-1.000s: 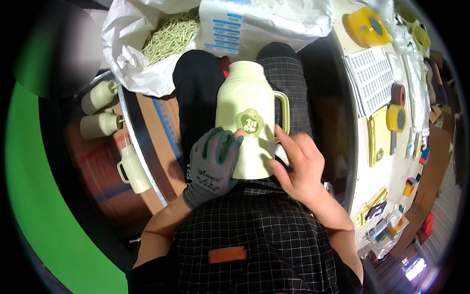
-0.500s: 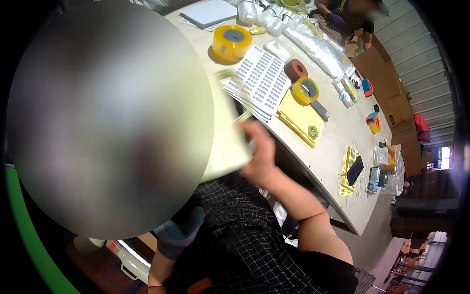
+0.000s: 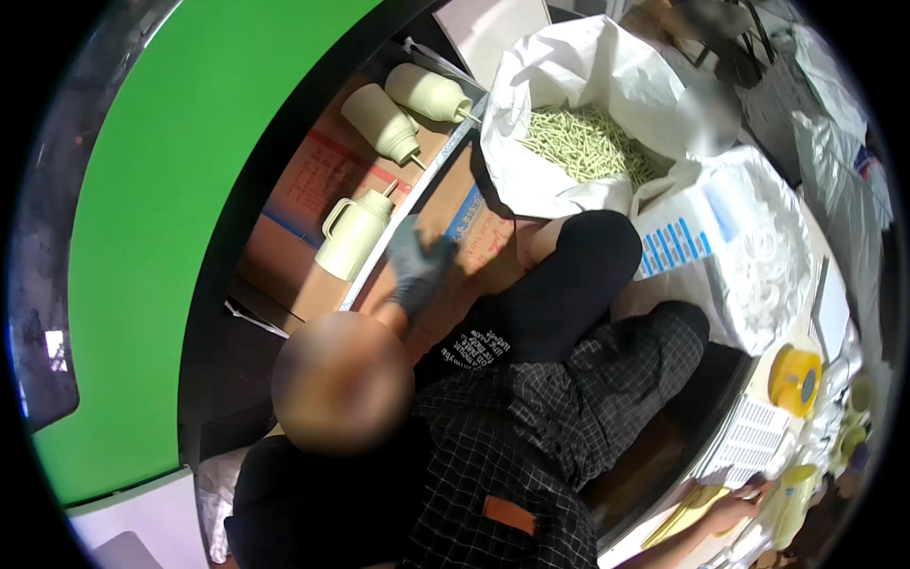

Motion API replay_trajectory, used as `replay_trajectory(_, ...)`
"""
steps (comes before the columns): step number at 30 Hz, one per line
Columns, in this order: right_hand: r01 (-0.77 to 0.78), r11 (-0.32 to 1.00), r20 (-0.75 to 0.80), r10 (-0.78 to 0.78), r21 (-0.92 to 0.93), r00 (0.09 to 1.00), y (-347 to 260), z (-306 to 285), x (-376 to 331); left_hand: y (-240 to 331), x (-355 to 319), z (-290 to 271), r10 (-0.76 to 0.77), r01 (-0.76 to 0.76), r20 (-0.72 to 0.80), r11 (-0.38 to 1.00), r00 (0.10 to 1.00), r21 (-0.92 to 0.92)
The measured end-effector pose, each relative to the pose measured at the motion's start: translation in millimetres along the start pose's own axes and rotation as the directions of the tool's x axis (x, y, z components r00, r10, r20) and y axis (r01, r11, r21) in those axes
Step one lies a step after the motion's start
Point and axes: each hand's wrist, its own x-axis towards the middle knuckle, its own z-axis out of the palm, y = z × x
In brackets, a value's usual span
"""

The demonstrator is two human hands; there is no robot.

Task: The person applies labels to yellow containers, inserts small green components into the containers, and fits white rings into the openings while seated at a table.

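My left hand (image 3: 417, 266), in a grey glove with bare fingertips, reaches over the edge of a carton. Its fingers are apart, slightly smeared, and hold nothing visible. Just beside it, a pale green jug with a handle (image 3: 355, 235) lies in the carton. Two more pale green jugs (image 3: 381, 123) lie farther up, thin stems sticking out of their necks. At the lower right my right hand (image 3: 732, 512) reaches over the table, its curled fingers against a pale yellow-green jug (image 3: 794, 503). The far side of that grip is hidden.
A white sack (image 3: 559, 71) holds many small pale green sticks (image 3: 592, 142). Next to it, another white bag (image 3: 678, 303) holds clear rings. On the table are a yellow tape roll (image 3: 794, 381) and printed label sheets (image 3: 744, 441). A green machine panel (image 3: 142, 237) curves along the left.
The view has swung left from the table to the carton and sacks. My gloved left hand is now over the carton. My right hand has moved from my lap to the table.
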Motion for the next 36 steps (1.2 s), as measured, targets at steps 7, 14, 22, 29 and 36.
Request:
replay_trajectory(7, 0.332, 0.891, -0.086, -0.374, -0.310, 0.923, 16, 17, -30, -155, 79, -48, -0.426, 0.413, -0.021, 0.862, 0.904, 0.293)
replay_trajectory(14, 0.382, 0.751, -0.006, -0.450, 0.539, 0.893, -201, -39, -72, -43, 88, 27, 0.020, 0.006, 0.176, 0.989, 0.984, -0.146)
replay_trajectory(22, -0.703, 0.140, 0.468, -0.832, 0.698, 0.299, -271, 14, -191, 96, 48, 22, 0.402, -0.214, 0.339, 0.853, 0.850, -0.476)
replay_trajectory(29, 0.055, -0.017, -0.052, -0.681, 0.998, 0.730, -260, -71, -199, 184, 31, 52, 0.738, -0.138, 0.638, 0.671, 0.221, -0.728)
replay_trajectory(36, -0.056, 0.352, 0.280, -0.628, 0.934, 0.726, -288, -82, -230, 231, -37, -11, 0.742, 0.104, 0.496, 0.509, 0.451, -0.855)
